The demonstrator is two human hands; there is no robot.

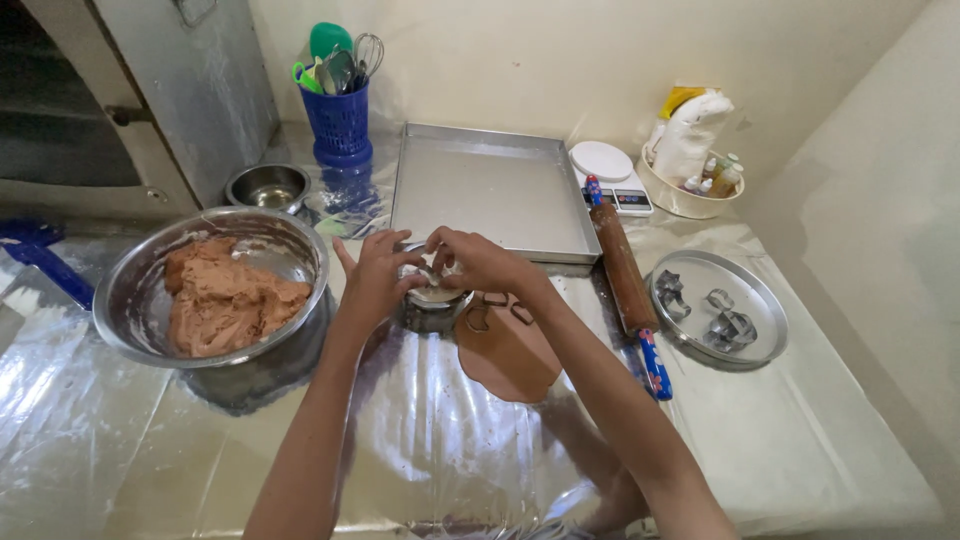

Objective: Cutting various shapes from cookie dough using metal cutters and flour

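Both hands meet over a small metal bowl (437, 306) with white flour in it, standing on the shiny foil-covered counter (440, 440). My left hand (375, 275) rests against the bowl's left rim, fingers spread. My right hand (478, 260) hovers over the bowl with fingertips pinched on a small metal cookie cutter (428, 272). Just right of the bowl lies a rolled-out sheet of brown dough (508, 355) with shapes cut from its top edge.
A large steel bowl of brown dough (215, 290) sits at left, a small empty steel bowl (267, 186) behind it. A baking tray (490, 190), wooden rolling pin (625, 280), round pan with cutters (718, 310), kitchen scale (612, 175) and blue utensil holder (340, 120) stand around.
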